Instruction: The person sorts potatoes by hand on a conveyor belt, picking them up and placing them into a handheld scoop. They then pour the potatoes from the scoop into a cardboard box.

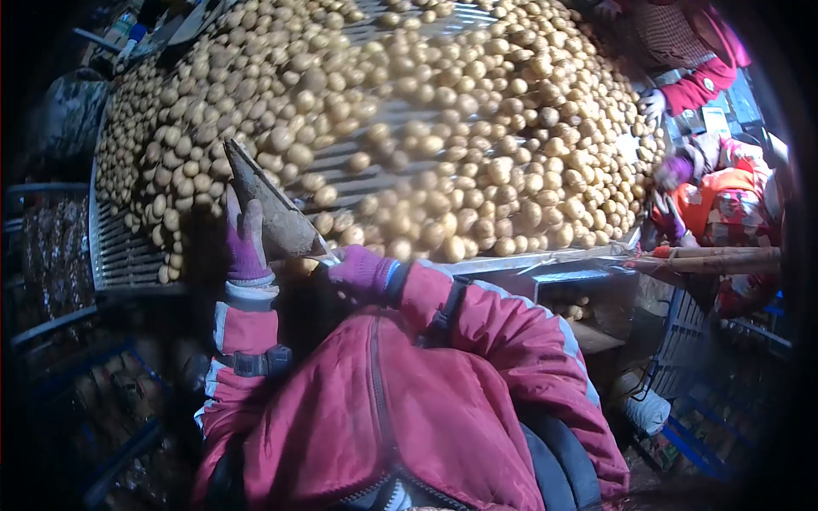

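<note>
Holding a dusty, wedge-shaped board (279, 220) by its lower right end in the right hand (362, 271), gloved and closed firmly there, just over the near edge of the slatted counter (528, 259). Slants up and left from that hand, with the long axis running diagonally to a narrow tip in front of the potatoes (503, 170); cannot tell whether resting on them or raised above. Flanked on the lower left by the left hand (245, 240), with fingers straight and slightly apart, not clamped; cannot tell whether touching the board's edge. Nearer overall to the right hand, being gripped in it. Open just right of the board, over bare slats (351, 189) between scattered potatoes, and again toward the counter's near left corner. Crowded beyond the tip, toward the far edge. Shared along the right edge with a co-worker's hand (653, 104), well apart from the board.
</note>
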`<act>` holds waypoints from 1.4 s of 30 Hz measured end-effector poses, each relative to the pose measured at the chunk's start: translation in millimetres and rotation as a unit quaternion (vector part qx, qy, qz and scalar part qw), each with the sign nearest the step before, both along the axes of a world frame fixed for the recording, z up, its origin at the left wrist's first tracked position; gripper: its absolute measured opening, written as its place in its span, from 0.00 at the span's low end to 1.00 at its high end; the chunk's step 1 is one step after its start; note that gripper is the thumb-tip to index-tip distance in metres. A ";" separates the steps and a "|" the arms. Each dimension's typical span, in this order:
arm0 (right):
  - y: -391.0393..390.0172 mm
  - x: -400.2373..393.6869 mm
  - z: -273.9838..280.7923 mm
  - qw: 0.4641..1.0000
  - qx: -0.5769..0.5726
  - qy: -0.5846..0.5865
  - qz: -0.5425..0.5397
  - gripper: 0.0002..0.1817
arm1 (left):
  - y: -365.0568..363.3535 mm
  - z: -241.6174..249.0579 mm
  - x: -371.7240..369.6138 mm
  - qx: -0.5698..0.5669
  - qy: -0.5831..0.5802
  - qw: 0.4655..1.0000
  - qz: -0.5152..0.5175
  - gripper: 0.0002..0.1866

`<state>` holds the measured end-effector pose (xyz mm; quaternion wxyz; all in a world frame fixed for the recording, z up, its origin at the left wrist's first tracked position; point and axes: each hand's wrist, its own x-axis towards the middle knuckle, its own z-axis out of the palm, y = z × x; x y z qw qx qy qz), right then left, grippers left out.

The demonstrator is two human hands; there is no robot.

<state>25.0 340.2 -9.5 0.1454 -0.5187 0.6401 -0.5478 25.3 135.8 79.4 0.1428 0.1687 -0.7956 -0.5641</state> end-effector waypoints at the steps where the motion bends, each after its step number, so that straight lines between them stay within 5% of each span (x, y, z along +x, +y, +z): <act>1: -13.7 10.7 -6.9 0.970 0.055 -0.235 0.041 0.05 | -10.8 -0.2 11.2 -0.037 -0.017 0.999 -0.001 0.42; 4: -33.4 28.5 4.5 0.791 0.138 -0.594 -0.043 0.06 | -27.9 -2.0 33.3 -0.143 -0.065 0.987 -0.023 0.42; 10: -8.9 47.0 -42.2 0.804 0.137 -0.567 -0.115 0.12 | -3.5 -40.8 31.3 0.008 -0.153 0.984 -0.093 0.44; 11: 8.2 50.8 -48.5 0.809 0.185 -0.543 -0.127 0.13 | 13.6 -31.8 34.7 -0.134 -0.273 0.948 -0.090 0.44; 13: 40.9 49.5 -40.8 0.816 0.199 -0.522 -0.146 0.14 | 41.9 -43.6 38.2 -0.182 -0.250 0.947 -0.089 0.44; 15: 70.8 50.4 -14.4 0.817 0.136 -0.541 -0.148 0.14 | 73.3 -61.7 35.6 0.003 -0.065 0.994 -0.090 0.44; 17: 102.8 50.2 -17.9 0.910 0.146 -0.347 -0.175 0.14 | 87.7 -76.4 30.1 -0.041 -0.105 0.986 -0.127 0.43; 20: 148.0 41.5 -17.1 0.922 0.154 -0.281 -0.216 0.15 | 129.4 -108.3 33.1 0.097 -0.131 0.980 -0.111 0.44; 23: 190.1 22.5 -1.9 0.833 0.285 -0.422 -0.214 0.13 | 176.4 -112.7 24.5 0.118 -0.150 0.967 -0.168 0.45; 25: 217.5 14.4 -2.3 0.921 0.234 -0.200 -0.239 0.12 | 204.1 -112.9 10.4 0.115 -0.154 0.961 -0.199 0.45; 30: 262.8 -10.1 11.4 0.944 0.189 0.050 -0.267 0.09 | 266.4 -113.5 -38.9 0.056 -0.126 0.960 -0.242 0.46; 31: 268.5 -12.7 20.8 0.932 0.184 -0.121 -0.290 0.09 | 276.6 -114.5 -47.2 0.037 -0.118 0.962 -0.242 0.47; 33: 283.2 -19.6 17.7 0.920 0.197 -0.139 -0.311 0.11 | 294.4 -116.3 -58.9 -0.004 -0.106 0.965 -0.238 0.47; 34: 294.7 -23.4 1.6 0.924 0.210 0.017 -0.318 0.11 | 302.0 -117.0 -64.2 -0.024 -0.101 0.966 -0.235 0.47; 37: 325.3 -25.5 -33.5 0.893 0.247 -0.128 -0.354 0.12 | 325.5 -106.6 -80.8 -0.086 -0.105 0.962 -0.237 0.48; 40: 348.3 -37.5 -48.3 0.798 0.259 -0.362 -0.407 0.13 | 344.3 -88.3 -96.0 -0.104 -0.081 0.958 -0.253 0.43; 42: 360.4 -43.4 -33.9 0.851 0.160 -0.312 -0.391 0.15 | 350.8 -99.7 -109.3 -0.062 -0.118 0.949 -0.287 0.45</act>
